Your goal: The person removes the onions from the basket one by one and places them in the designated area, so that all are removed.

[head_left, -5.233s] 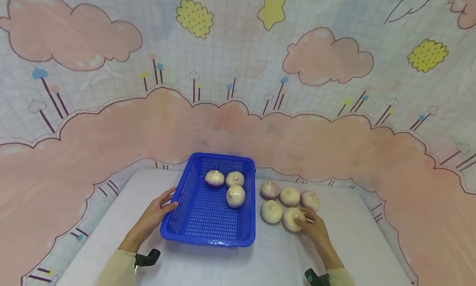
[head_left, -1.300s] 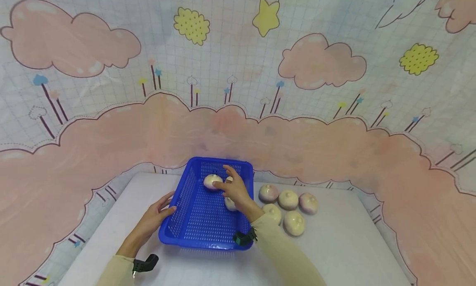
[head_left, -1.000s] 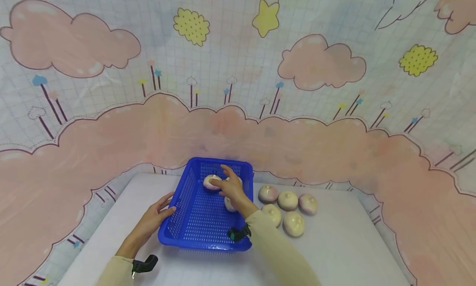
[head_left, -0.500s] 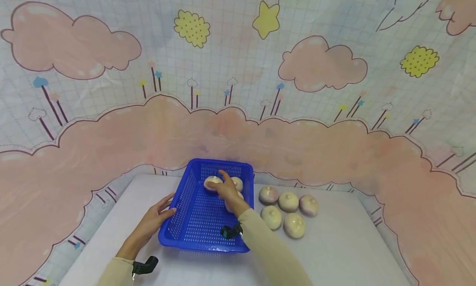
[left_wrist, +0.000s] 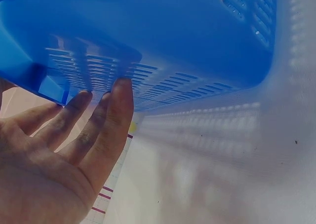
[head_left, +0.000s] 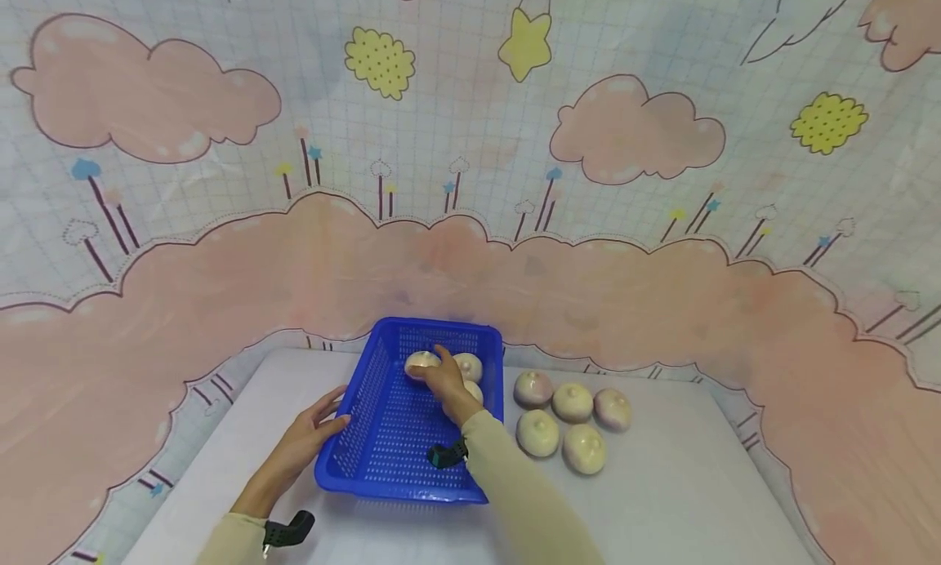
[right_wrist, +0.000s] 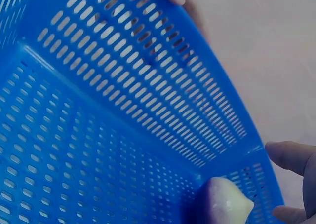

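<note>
A blue perforated plastic basket (head_left: 400,455) stands on the table with three white turnips in it, faintly purple and pointed at the tip. My left hand (head_left: 307,434) holds its left rim, thumb over the edge; in the left wrist view the fingers (left_wrist: 116,120) lie nearly straight against the outer wall. Inside the basket, my right hand (head_left: 443,381) hovers at the back-left turnip (head_left: 421,361). In the right wrist view a gap shows between that turnip (right_wrist: 227,202) and the spread fingers (right_wrist: 289,155). The right hand partly hides the front-right turnip (head_left: 473,391).
Several more turnips (head_left: 572,402) sit in a loose group on the white table (head_left: 662,483), just right of the basket. Behind the table hangs a cloth (head_left: 441,263) printed with clouds and stars. Dark camera mounts (head_left: 288,530) are strapped at both wrists.
Over five seconds my right hand has gone from a turnip on the table into the basket. Lately it has shifted slightly left and nearer me. The left hand stays on the rim.
</note>
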### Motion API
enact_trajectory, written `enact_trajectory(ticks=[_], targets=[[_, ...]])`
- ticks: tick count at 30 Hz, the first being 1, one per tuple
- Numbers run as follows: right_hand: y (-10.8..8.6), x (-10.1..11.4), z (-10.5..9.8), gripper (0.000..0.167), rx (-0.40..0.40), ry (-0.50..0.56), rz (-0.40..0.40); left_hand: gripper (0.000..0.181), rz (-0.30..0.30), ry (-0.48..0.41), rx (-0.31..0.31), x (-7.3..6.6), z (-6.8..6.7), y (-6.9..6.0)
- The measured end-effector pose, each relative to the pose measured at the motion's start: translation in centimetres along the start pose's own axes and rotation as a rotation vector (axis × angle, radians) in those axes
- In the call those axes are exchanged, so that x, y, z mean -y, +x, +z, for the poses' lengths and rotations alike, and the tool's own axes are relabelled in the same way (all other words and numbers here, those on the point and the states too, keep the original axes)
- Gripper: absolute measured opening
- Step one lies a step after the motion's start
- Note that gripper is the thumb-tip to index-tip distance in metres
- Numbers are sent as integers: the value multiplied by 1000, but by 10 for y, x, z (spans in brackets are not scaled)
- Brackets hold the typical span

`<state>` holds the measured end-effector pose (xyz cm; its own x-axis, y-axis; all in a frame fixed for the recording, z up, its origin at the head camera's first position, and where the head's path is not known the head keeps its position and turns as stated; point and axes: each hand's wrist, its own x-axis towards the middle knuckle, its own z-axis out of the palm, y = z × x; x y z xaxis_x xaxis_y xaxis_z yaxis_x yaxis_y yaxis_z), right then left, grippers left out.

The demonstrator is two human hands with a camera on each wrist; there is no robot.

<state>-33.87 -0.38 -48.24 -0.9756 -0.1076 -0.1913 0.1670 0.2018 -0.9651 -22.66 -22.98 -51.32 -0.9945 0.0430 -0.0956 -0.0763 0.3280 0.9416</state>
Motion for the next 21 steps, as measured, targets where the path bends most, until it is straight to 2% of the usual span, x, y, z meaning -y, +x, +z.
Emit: enact_trajectory(ticks=[7, 14, 21], targets=[[5, -2, 6, 82, 25, 9, 28, 71, -12, 9, -10, -2, 0, 0], [11, -6, 10, 81, -19, -121, 5, 69, -8, -17, -7, -4, 1, 0], [7, -5, 17, 74, 71, -126, 5, 69, -25, -11, -24, -4, 1, -1]])
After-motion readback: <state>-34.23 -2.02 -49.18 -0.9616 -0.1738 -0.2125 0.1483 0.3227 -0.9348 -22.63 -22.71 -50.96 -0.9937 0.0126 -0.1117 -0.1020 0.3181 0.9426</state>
